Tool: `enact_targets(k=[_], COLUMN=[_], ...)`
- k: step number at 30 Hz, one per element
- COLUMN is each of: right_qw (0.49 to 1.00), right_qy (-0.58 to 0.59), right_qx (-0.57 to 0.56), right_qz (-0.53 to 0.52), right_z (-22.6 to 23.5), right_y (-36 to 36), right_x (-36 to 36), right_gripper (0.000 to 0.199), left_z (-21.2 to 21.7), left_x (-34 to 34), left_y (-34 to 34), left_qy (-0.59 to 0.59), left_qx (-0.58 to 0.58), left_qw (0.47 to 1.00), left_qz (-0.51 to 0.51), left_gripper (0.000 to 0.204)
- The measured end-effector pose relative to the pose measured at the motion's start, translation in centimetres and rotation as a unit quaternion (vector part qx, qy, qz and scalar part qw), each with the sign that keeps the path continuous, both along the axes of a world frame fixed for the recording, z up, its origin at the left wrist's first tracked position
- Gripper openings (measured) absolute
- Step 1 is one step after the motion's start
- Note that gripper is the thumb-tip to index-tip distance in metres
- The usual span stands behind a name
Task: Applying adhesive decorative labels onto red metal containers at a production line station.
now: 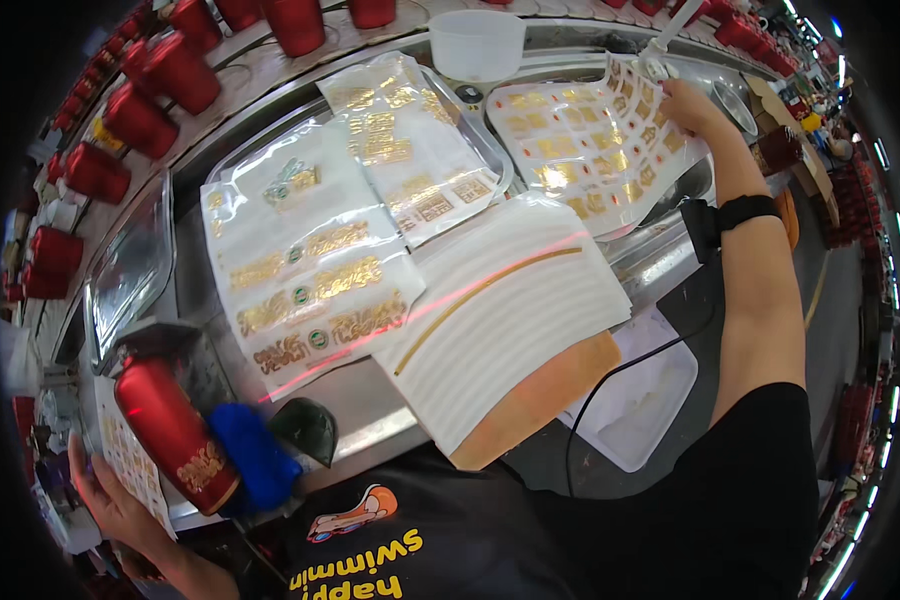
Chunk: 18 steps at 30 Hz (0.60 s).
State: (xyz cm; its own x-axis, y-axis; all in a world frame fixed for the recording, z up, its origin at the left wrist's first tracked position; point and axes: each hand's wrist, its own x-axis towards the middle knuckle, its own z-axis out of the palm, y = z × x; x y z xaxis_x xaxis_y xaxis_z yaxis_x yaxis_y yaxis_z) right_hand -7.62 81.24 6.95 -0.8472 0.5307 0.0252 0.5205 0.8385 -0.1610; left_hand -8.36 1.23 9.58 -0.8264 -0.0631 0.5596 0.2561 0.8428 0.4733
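My right hand (685, 108) reaches to the far right, its fingers closed on the edge of a decal sheet (580, 130) with gold prints and small red marks. That edge curls upward beside a white pipe-like fitting (658, 55); the fingertips are partly hidden. Low at the left, my left hand (120, 505) has its fingers stretched out and holds nothing visible. Another gold-printed sheet (135, 455) lies beside it. Between that hand and my body, a red canister (175, 430) with gold print lies tilted next to a blue cloth (253, 458) and a dark green flat piece (306, 430).
Gold-printed sheets (310, 235) cover trays on the metal bench. In front lies a white paper stack (500, 290) on a brown board (540, 400). A translucent tub (477, 45) stands at the back; red canisters (175, 72) line the far left. A black cable (625, 365) crosses a white tray (660, 400).
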Motion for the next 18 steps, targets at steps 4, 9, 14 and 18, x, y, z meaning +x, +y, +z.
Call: enact_targets(k=[4, 9, 14, 18], right_qw=[0.999, 0.964, 0.957, 0.941], right_qy=[-0.023, 0.016, -0.034, -0.025], right_qx=[0.048, 0.252, 0.287, 0.333], right_qz=[0.006, 0.087, 0.03, 0.05], right_z=[5.2, 14.5, 23.6, 27.7], right_y=[-2.2, -4.1, -25.8, -35.2], right_x=[-1.8, -4.2, -5.7, -6.8], right_gripper=[0.023, 0.029, 0.028, 0.031], left_z=[-0.5, -1.3, -1.7, -1.9], left_x=[0.3, 1.2, 3.6, 4.0], left_y=[1.4, 0.6, 0.0, 1.1], left_qy=[-0.017, -0.011, -0.022, -0.05], left_qx=[0.044, 0.08, 0.023, 0.065], left_qw=[0.998, 0.992, 0.99, 0.971], left_qz=[-0.052, -0.094, -0.136, -0.224], left_gripper=[0.035, 0.036, 0.034, 0.036])
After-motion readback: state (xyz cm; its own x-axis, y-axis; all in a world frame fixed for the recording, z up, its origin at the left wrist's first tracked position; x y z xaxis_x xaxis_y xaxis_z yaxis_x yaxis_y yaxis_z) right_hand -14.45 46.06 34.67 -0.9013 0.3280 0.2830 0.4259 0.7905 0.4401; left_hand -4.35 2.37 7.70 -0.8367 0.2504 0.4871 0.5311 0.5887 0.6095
